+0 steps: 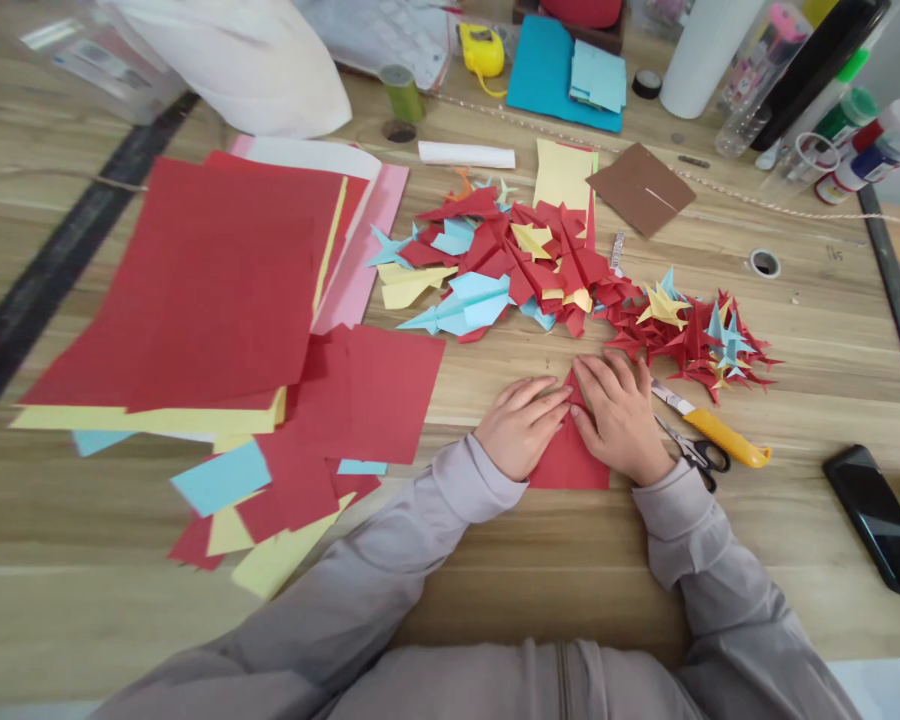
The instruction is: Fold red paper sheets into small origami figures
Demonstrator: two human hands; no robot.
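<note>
A red paper sheet (570, 458) lies on the wooden table in front of me, its far end narrowing to a folded point between my hands. My left hand (521, 425) rests on its left edge, fingers stretched toward the middle. On the right side, my right hand (616, 412) lies over the paper with fingers extended, pressing on it. The fingertips of both hands nearly meet at the fold. Just beyond them is a pile of folded red, blue and yellow paper shapes (495, 255), with smaller folded stars (694, 335) to its right.
Red sheets (217, 290) and cut pieces (390, 390) cover the left side. A yellow-handled cutter (727, 437) and black scissors (701, 455) lie beside my right hand. A phone (877, 518) is at the right. Tape measure (481, 52), brown paper (640, 190) and bottles (847, 115) stand or lie farther back.
</note>
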